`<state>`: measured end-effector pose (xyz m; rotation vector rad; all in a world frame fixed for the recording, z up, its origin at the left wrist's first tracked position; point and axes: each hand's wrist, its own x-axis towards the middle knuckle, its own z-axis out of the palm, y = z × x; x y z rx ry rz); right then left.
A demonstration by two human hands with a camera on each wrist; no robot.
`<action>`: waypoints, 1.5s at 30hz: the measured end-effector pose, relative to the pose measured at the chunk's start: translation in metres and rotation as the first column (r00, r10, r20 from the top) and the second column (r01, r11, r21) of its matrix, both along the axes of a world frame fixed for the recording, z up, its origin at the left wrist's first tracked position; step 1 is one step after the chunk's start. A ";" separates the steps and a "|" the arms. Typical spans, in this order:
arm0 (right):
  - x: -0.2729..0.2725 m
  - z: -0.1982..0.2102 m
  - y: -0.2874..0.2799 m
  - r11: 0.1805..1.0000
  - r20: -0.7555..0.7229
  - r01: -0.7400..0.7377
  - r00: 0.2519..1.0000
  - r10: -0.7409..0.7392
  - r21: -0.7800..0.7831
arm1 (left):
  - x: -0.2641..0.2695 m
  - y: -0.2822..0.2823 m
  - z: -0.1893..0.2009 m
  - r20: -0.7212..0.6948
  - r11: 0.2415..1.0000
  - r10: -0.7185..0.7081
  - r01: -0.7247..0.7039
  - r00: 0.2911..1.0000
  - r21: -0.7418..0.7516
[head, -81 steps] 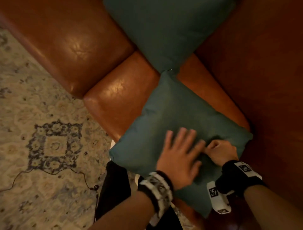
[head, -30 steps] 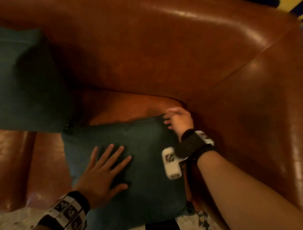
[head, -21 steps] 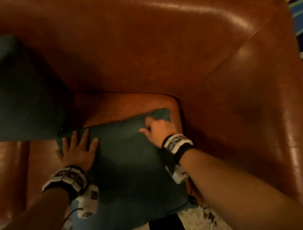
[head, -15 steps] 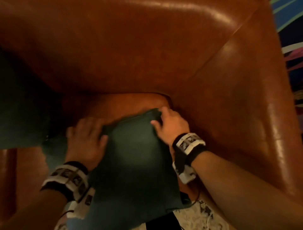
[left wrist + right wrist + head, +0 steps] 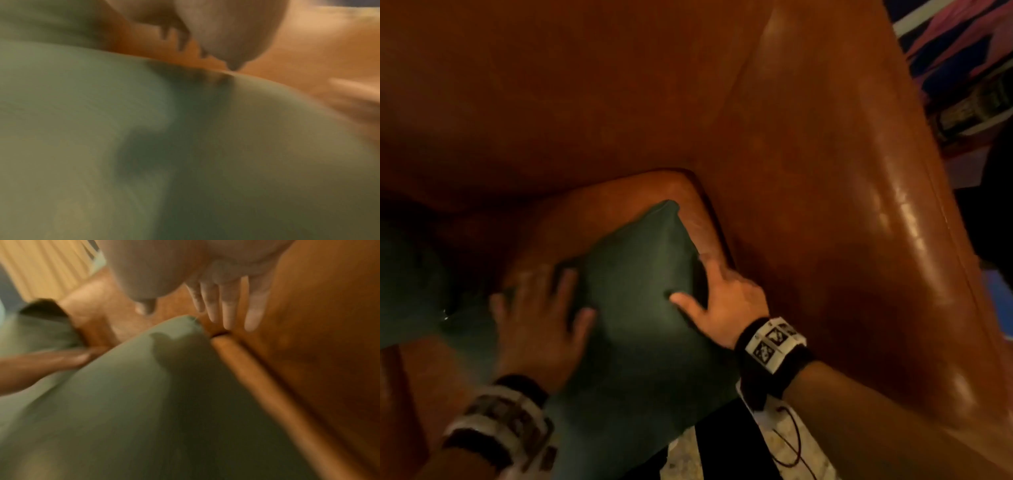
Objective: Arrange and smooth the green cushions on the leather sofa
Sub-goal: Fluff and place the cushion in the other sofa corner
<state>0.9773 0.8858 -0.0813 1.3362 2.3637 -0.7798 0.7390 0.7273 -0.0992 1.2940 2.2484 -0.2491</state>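
Currently we are pressing the soft, light cushion with flat, spread left hand and right hand; grasp its corners.

I saw the near cushion lying on the sofa seat, in the corner where the backrest met the armrest on the right. My left hand lay on its left part, my right hand at its right edge, beside the armrest. A second cushion sat further left, against the backrest.
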 end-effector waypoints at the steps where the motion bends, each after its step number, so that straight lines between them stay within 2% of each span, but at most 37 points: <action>1: 0.004 -0.001 -0.015 0.999 0.019 -0.001 1.000 0.001 -0.035 | 0.024 -0.003 0.002 0.045 0.983 -0.184 0.183 0.982 0.026; 2: 0.010 -0.007 -0.026 0.997 0.067 0.028 0.997 -0.023 -0.078 | 0.047 -0.004 0.003 0.053 0.943 -0.332 0.329 0.942 0.051; 4: 0.032 -0.028 -0.043 0.979 0.177 0.157 0.975 -0.133 -0.128 | 0.061 -0.013 -0.007 0.057 0.897 -0.441 0.441 0.896 0.012; 6: 0.057 -0.050 -0.056 0.954 0.280 0.265 0.935 -0.218 -0.142 | 0.049 -0.016 -0.023 -0.002 0.916 -0.399 0.399 0.917 -0.031; 8: 0.085 -0.070 -0.067 0.927 0.328 0.354 0.896 -0.298 -0.126 | 0.040 -0.015 -0.034 -0.051 0.942 -0.335 0.336 0.941 0.010; 11: 0.128 -0.086 -0.086 0.825 0.358 0.541 0.812 -0.461 -0.164 | 0.046 -0.016 -0.041 -0.063 0.943 -0.327 0.329 0.943 0.038; 12: 0.140 -0.086 -0.093 0.782 0.350 0.597 0.782 -0.516 -0.179 | 0.047 -0.018 -0.043 -0.072 0.943 -0.326 0.329 0.943 0.046; 14: 0.153 -0.075 -0.104 0.726 0.320 0.679 0.716 -0.621 -0.109 | 0.046 -0.020 -0.046 -0.087 0.943 -0.319 0.325 0.944 0.070; 15: 0.154 -0.066 -0.107 0.700 0.249 0.713 0.685 -0.684 -0.041 | 0.044 -0.020 -0.047 -0.090 0.943 -0.317 0.324 0.944 0.077; 17: 0.143 -0.042 -0.113 0.643 -0.028 0.766 0.643 -0.765 0.019 | 0.042 -0.019 -0.047 -0.089 0.942 -0.317 0.325 0.944 0.087; 18: 0.130 -0.027 -0.119 0.607 -0.202 0.792 0.585 -0.786 -0.065 | 0.042 -0.019 -0.047 -0.089 0.940 -0.322 0.329 0.943 0.089; 19: 0.114 -0.014 -0.127 0.525 -0.335 0.798 0.427 -0.840 -0.298 | 0.042 -0.019 -0.047 -0.090 0.938 -0.327 0.335 0.941 0.089; 20: 0.094 -0.004 -0.135 0.380 -0.340 0.679 0.200 -0.919 -0.628 | 0.043 -0.020 -0.047 -0.088 0.936 -0.332 0.339 0.939 0.091; 21: 0.075 0.002 -0.143 0.189 -0.194 0.423 0.031 -0.980 -0.886 | 0.043 -0.020 -0.046 -0.086 0.935 -0.334 0.342 0.939 0.094; 22: 0.060 0.001 -0.149 0.007 -0.013 0.168 -0.033 -0.999 -0.986 | 0.043 -0.021 -0.046 -0.084 0.934 -0.336 0.344 0.938 0.100; 23: 0.049 -0.008 -0.155 -0.112 0.112 0.006 -0.032 -0.993 -0.994 | 0.043 -0.022 -0.044 -0.083 0.933 -0.337 0.345 0.938 0.105; 24: 0.044 -0.021 -0.158 -0.175 0.179 -0.058 -0.065 -0.982 -0.983 | 0.042 -0.023 -0.043 -0.082 0.931 -0.341 0.348 0.937 0.106; 25: 0.046 -0.036 -0.160 -0.215 0.223 -0.072 -0.135 -0.965 -0.974 | 0.041 -0.023 -0.042 -0.077 0.929 -0.348 0.354 0.934 0.103; 28: 0.076 -0.070 -0.158 -0.320 0.304 -0.037 -0.431 -0.850 -0.947 | 0.042 -0.025 -0.042 -0.063 0.923 -0.366 0.371 0.929 0.104; 29: 0.090 -0.077 -0.159 -0.337 0.299 -0.011 -0.489 -0.819 -0.941 | 0.044 -0.026 -0.042 -0.068 0.922 -0.366 0.371 0.928 0.109; 30: 0.104 -0.082 -0.160 -0.346 0.283 0.028 -0.513 -0.810 -0.938 | 0.045 -0.027 -0.043 -0.078 0.921 -0.366 0.373 0.927 0.116; 31: 0.118 -0.084 -0.163 -0.347 0.250 0.113 -0.495 -0.832 -0.931 | 0.046 -0.028 -0.044 -0.091 0.918 -0.368 0.377 0.925 0.122; 34: 0.160 -0.089 -0.175 -0.318 0.181 0.445 -0.323 -0.929 -0.837 | 0.042 -0.029 -0.045 -0.086 0.916 -0.370 0.379 0.925 0.132; 35: 0.170 -0.090 -0.177 -0.309 0.175 0.522 -0.290 -0.941 -0.795 | 0.040 -0.030 -0.044 -0.075 0.917 -0.368 0.375 0.927 0.135; 37: 0.182 -0.091 -0.175 -0.298 0.154 0.600 -0.281 -0.947 -0.742 | 0.037 -0.033 -0.041 -0.062 0.916 -0.373 0.378 0.926 0.131; 39: 0.176 -0.085 -0.161 -0.256 0.107 0.606 -0.271 -0.956 -0.753 | 0.037 -0.035 -0.040 -0.052 0.916 -0.377 0.381 0.925 0.127; 40: 0.167 -0.083 -0.151 -0.223 0.091 0.616 -0.239 -0.967 -0.755 | 0.038 -0.035 -0.039 -0.050 0.917 -0.375 0.379 0.926 0.125; 43: 0.140 -0.088 -0.124 -0.079 0.048 0.705 -0.064 -0.997 -0.705 | 0.038 -0.035 -0.038 -0.053 0.921 -0.365 0.369 0.929 0.121; 45: 0.138 -0.100 -0.113 0.085 -0.035 0.780 0.081 -0.996 -0.620 | 0.036 -0.035 -0.039 -0.053 0.921 -0.370 0.374 0.927 0.109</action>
